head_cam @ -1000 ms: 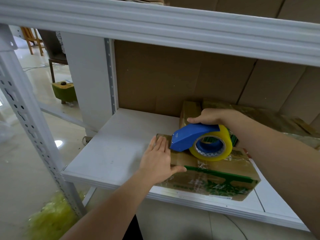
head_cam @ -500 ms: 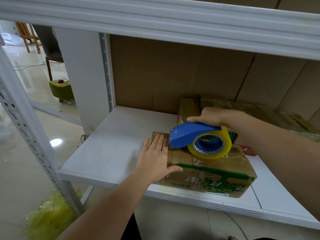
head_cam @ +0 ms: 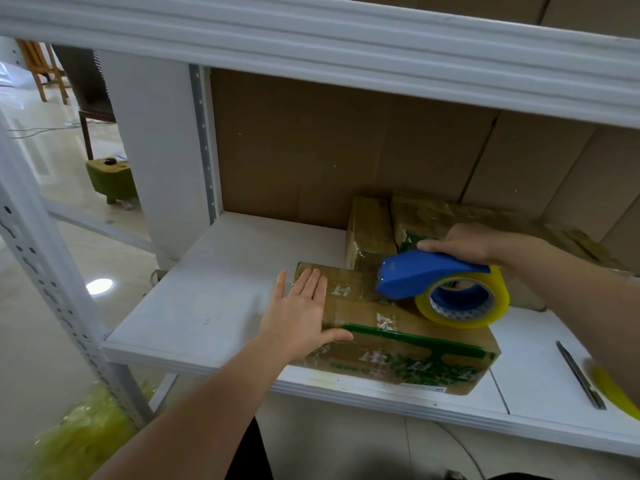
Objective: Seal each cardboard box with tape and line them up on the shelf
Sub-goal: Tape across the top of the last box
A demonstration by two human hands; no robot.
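1. the right hand (head_cam: 464, 242) has its grip clamped on the blue tape dispenser (head_cam: 419, 273), now farther right along the box top than before.
2. the left hand (head_cam: 301, 317) stays flat, fingers apart, pressing the box's left end.
3. the cardboard box (head_cam: 408, 351), brown with green print, sits at the shelf (head_cam: 207, 306) front edge.

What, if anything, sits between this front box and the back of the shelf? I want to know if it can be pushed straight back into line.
The front box is blocked at its right part: two wrapped boxes stand right behind it against the cardboard backing. Behind its left corner only bare shelf shows. The left hand rests flat on its left end; the right hand holds the tape dispenser on top.
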